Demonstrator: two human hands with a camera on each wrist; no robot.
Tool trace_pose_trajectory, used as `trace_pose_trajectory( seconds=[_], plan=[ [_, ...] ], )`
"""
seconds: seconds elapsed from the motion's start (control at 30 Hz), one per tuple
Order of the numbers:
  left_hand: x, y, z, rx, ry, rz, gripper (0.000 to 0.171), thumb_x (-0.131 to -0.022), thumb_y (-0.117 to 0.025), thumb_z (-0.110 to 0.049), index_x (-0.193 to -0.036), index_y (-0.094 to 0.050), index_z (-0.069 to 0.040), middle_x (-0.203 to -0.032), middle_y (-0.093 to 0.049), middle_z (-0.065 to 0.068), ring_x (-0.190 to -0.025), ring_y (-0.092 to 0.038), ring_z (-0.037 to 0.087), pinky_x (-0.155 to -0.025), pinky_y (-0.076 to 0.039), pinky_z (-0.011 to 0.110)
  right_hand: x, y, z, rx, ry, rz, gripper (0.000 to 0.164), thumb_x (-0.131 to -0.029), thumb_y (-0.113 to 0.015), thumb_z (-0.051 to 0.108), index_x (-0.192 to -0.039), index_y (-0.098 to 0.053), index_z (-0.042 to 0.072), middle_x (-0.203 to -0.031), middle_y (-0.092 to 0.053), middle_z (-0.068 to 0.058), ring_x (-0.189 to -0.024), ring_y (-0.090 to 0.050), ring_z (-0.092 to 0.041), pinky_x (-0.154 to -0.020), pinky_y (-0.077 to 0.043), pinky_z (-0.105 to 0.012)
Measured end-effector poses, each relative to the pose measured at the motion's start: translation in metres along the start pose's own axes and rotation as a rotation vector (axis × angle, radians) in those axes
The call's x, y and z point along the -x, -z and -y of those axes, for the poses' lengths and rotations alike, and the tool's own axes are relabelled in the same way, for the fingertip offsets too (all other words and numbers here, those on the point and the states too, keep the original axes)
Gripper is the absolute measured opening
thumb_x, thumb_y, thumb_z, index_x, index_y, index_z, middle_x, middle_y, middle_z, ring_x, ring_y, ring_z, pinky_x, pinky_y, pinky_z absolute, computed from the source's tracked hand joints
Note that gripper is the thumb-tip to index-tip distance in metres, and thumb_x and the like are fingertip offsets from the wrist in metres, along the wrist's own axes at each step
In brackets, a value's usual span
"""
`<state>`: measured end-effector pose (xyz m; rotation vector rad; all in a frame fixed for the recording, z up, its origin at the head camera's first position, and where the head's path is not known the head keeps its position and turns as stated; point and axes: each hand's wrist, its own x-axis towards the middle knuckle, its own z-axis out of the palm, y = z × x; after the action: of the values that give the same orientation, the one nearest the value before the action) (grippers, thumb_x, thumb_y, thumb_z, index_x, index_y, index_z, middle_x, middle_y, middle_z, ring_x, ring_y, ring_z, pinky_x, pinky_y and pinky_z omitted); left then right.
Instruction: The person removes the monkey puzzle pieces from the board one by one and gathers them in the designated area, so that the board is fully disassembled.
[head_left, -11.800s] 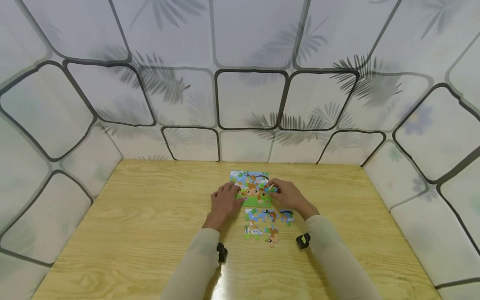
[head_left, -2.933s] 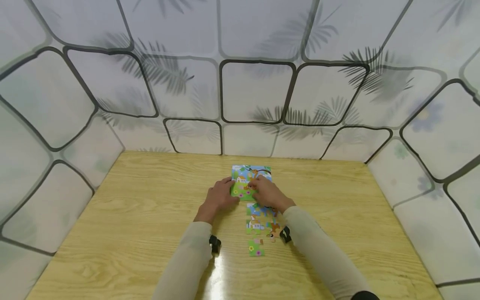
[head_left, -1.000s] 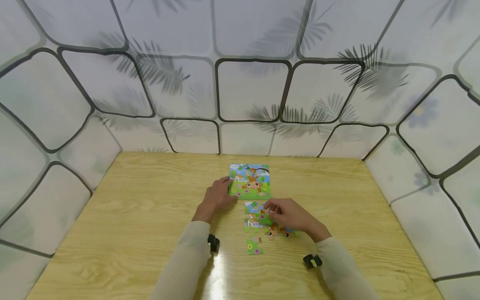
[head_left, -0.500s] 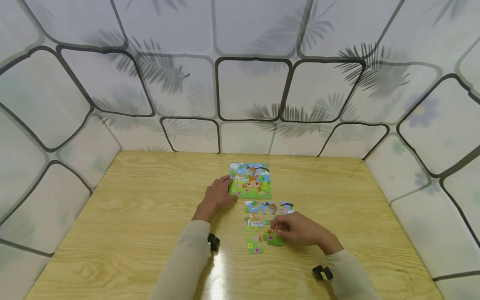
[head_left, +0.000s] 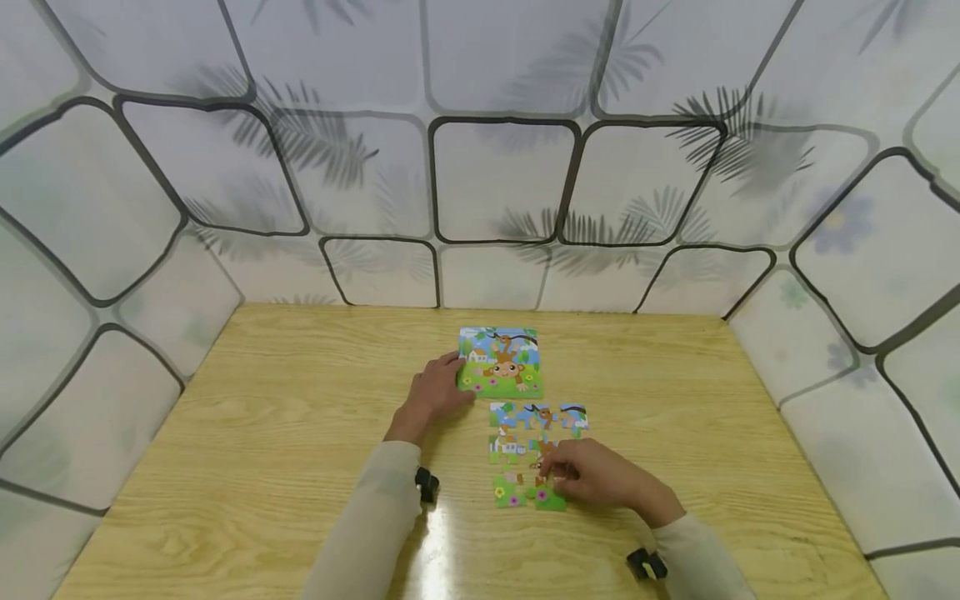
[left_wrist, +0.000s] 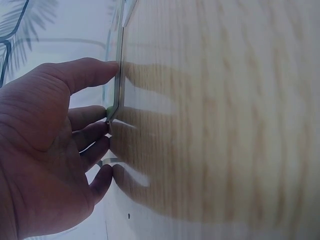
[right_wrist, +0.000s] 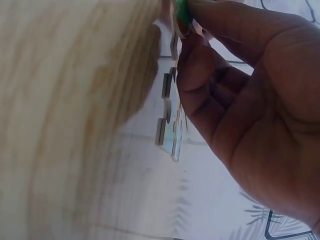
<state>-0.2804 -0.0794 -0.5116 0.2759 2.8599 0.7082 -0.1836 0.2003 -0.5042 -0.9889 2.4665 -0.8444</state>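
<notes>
A colourful monkey picture card (head_left: 501, 362) lies flat on the wooden table (head_left: 262, 433). My left hand (head_left: 437, 392) rests at its left edge, thumb and fingertips (left_wrist: 111, 114) touching the card's rim (left_wrist: 119, 80). Nearer to me lie several loose and joined jigsaw pieces (head_left: 537, 417) of the same picture. My right hand (head_left: 592, 477) pinches a green grass piece (head_left: 551, 497) and holds it down on the table beside another green flowered piece (head_left: 508, 492). In the right wrist view the green piece (right_wrist: 181, 11) sits between thumb and fingertips (right_wrist: 200, 30).
The table is walled on three sides by pale sheets printed with palm leaves and dark outlines (head_left: 502, 183). Bare wood stretches to the left and right (head_left: 712, 417) of the puzzle. A glare patch (head_left: 438, 542) lies near the front edge.
My right hand carried the green piece from the picture card towards me and set it down next to the flowered piece. The left hand stayed at the card's edge.
</notes>
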Motion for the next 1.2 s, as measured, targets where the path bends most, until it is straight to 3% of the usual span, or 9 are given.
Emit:
trace_pose_trajectory(
  seconds=[0.37, 0.57, 0.7, 0.83, 0.97, 1.2],
  plan=[
    [0.0, 0.001, 0.001, -0.003, 0.01, 0.011, 0.065, -0.089, -0.065, -0.033, -0.146, -0.044, -0.01, -0.155, -0.036, 0.008, -0.139, -0.037, 0.034, -0.107, -0.035, 0.058, -0.006, 0.006, 0.0, 0.043, -0.001, -0.099, 0.019, -0.093, -0.061, 0.008, -0.109, -0.069, 0.013, -0.091, -0.064, 0.004, -0.074, -0.055, 0.001, -0.065, -0.049, -0.02],
    [-0.001, -0.001, 0.001, 0.001, 0.003, 0.016, 0.066, -0.089, -0.064, -0.033, -0.147, -0.042, -0.01, -0.156, -0.035, 0.008, -0.14, -0.036, 0.034, -0.107, -0.035, 0.059, -0.02, 0.019, 0.004, 0.167, -0.027, -0.173, 0.023, -0.093, -0.064, 0.014, -0.116, -0.065, 0.01, -0.102, -0.06, -0.004, -0.083, -0.057, -0.009, -0.066, -0.049, -0.023],
    [-0.002, -0.001, 0.001, 0.005, 0.005, 0.017, 0.066, -0.09, -0.065, -0.034, -0.147, -0.042, -0.01, -0.156, -0.035, 0.008, -0.14, -0.035, 0.034, -0.107, -0.034, 0.059, -0.033, 0.023, 0.002, 0.181, -0.038, -0.234, 0.029, -0.094, -0.062, 0.013, -0.122, -0.063, 0.007, -0.109, -0.058, -0.009, -0.09, -0.058, -0.018, -0.074, -0.051, -0.031],
    [-0.001, 0.0, 0.001, 0.007, 0.005, 0.015, 0.065, -0.09, -0.064, -0.033, -0.147, -0.042, -0.01, -0.156, -0.035, 0.008, -0.14, -0.036, 0.034, -0.107, -0.034, 0.059, -0.049, 0.026, -0.003, 0.151, -0.115, -0.311, 0.03, -0.093, -0.063, 0.013, -0.123, -0.063, 0.008, -0.113, -0.059, -0.01, -0.099, -0.058, -0.025, -0.081, -0.051, -0.041],
    [-0.001, 0.0, 0.001, 0.017, 0.002, 0.015, 0.065, -0.09, -0.065, -0.032, -0.146, -0.042, -0.009, -0.156, -0.035, 0.009, -0.14, -0.035, 0.035, -0.108, -0.034, 0.059, -0.062, 0.029, -0.012, 0.129, -0.204, -0.356, 0.032, -0.093, -0.061, 0.012, -0.125, -0.062, 0.008, -0.114, -0.059, -0.01, -0.101, -0.057, -0.027, -0.083, -0.05, -0.044],
    [-0.002, -0.001, 0.002, 0.011, 0.007, 0.002, 0.066, -0.087, -0.067, -0.033, -0.145, -0.044, -0.009, -0.154, -0.037, 0.009, -0.139, -0.037, 0.034, -0.106, -0.035, 0.058, -0.082, 0.034, -0.027, 0.112, -0.288, -0.325, 0.035, -0.094, -0.059, 0.015, -0.129, -0.06, 0.011, -0.121, -0.054, -0.013, -0.103, -0.056, -0.027, -0.084, -0.051, -0.043]
  ],
)
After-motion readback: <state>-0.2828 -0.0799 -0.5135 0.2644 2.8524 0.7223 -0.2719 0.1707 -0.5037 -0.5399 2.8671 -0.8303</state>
